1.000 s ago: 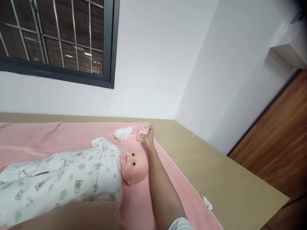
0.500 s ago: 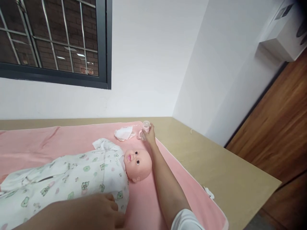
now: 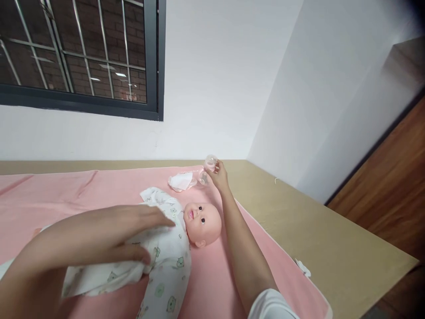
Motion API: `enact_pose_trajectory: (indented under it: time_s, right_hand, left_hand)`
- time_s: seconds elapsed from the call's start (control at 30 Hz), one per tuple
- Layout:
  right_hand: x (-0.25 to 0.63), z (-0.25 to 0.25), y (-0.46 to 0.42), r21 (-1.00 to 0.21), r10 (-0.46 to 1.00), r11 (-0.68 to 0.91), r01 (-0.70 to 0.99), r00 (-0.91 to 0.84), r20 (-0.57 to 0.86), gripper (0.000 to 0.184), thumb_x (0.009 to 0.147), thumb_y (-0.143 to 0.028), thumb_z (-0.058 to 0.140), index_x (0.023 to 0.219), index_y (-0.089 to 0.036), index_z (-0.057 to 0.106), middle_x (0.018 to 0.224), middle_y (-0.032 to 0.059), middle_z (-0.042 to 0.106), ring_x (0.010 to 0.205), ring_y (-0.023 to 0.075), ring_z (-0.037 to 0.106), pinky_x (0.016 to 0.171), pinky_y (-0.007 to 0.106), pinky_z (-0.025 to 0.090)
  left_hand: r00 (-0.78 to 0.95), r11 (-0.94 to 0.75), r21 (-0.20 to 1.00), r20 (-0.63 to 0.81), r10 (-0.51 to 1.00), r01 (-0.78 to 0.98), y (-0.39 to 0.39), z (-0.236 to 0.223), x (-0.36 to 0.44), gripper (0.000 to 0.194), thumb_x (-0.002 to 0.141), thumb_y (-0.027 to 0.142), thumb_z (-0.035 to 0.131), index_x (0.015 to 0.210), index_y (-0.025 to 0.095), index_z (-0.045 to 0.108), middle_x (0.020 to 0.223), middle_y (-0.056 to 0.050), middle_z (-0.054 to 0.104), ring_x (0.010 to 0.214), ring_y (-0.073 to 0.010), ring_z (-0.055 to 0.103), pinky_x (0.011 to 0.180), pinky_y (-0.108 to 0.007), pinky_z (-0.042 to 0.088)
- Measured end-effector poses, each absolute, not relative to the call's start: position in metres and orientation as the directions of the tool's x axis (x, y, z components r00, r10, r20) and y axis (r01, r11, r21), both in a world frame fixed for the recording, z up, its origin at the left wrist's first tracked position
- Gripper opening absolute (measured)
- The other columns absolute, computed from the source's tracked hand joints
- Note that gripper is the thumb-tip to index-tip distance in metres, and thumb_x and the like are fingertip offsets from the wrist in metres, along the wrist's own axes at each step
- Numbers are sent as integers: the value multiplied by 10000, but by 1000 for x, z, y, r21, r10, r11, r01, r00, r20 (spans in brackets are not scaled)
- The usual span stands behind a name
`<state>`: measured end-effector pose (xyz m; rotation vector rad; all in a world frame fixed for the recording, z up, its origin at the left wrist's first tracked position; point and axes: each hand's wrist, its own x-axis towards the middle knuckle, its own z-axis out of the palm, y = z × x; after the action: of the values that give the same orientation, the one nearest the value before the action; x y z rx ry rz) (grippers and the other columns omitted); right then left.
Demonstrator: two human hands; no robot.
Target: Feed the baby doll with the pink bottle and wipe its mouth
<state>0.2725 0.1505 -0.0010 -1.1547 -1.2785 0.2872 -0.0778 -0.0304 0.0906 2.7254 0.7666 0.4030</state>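
A baby doll (image 3: pixel 203 223) lies on its back across a pink mat, dressed in a white outfit printed with green bears. Over the doll's chest is my left hand (image 3: pixel 133 232), fingers stretched and thumb apart, holding nothing. Whether it touches the cloth I cannot tell. At the mat's far corner my right hand (image 3: pixel 219 176) is closed around a small clear baby bottle (image 3: pixel 210 162) with a pinkish collar. Left of it, a white cloth or tissue pack (image 3: pixel 182 181) rests on the mat. My left forearm covers part of the doll's lower body.
The pink mat (image 3: pixel 206 274) covers much of a tan tabletop (image 3: pixel 299 221). A small white object (image 3: pixel 303 267) sits at the mat's right edge. Behind are white walls and a barred window (image 3: pixel 86 53); wooden panelling (image 3: pixel 388 190) stands to the right.
My left hand has risen from the near side of the doll and its fingers have spread over the chest. My right hand has lifted the bottle slightly. The view has turned a little left.
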Motion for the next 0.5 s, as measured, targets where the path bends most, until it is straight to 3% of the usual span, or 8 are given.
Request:
enact_pose_trajectory:
  time_s: [0.1,0.17,0.3,0.5]
  right_hand:
    - [262,31,134,-771,756,532,351,213,618,595,619,-405,749,1123,-166,542,1131,110,647,921,215,654,827,374,540]
    - [251,50,119,-756,758,579,306,139,637,565,630,-419,757,1097,-181,547,1128,88,645,934,202,653,824,356,549]
    - [222,79,82,-736,766,632,243,-53,641,500,700,-417,745,1118,-214,560,1119,51,648,970,179,649,846,326,552]
    - [177,92,41,-720,745,659,217,-325,583,576,683,-386,779,1192,-244,551,1160,44,622,1006,189,653,888,343,544]
  left_hand:
    - [780,-795,333,217,588,507,-13,93,-72,607,894,482,569,1451,395,343,1482,2,432,1294,-283,480,1033,-373,442]
    - [683,-753,368,327,653,545,-2,91,-67,621,911,503,535,1467,381,287,1504,-19,392,1306,-290,459,1041,-397,437]
    - [505,-696,477,479,718,537,14,84,-62,546,909,540,515,1401,342,388,1429,-49,470,1229,-285,518,1002,-429,471]
    - [535,-679,584,435,725,445,32,78,-63,558,890,516,556,1390,324,400,1428,-56,473,1224,-281,523,1015,-451,466]
